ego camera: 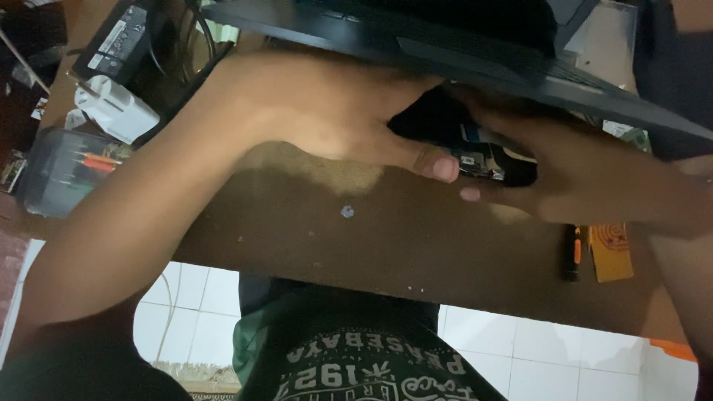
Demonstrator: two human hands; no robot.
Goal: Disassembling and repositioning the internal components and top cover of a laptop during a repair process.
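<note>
Your left hand [334, 122] and right hand [594, 182] both pinch a small black part [475, 152] at mid-table, just under the laptop [475, 44] edge, fingers closed on it. Its bare circuit end could bend or slip (the grip looks fingertip-only). Worn brown table [334, 230]; a screwdriver [572, 252] lies right.

My left hand [334, 119] and right hand [587, 178] both hold a small black part [483, 152], possibly a circuit board, under the raised edge of a dark laptop [475, 44]; a black-and-orange screwdriver [572, 252] lies on the brown counter [371, 230] near my right wrist
</note>
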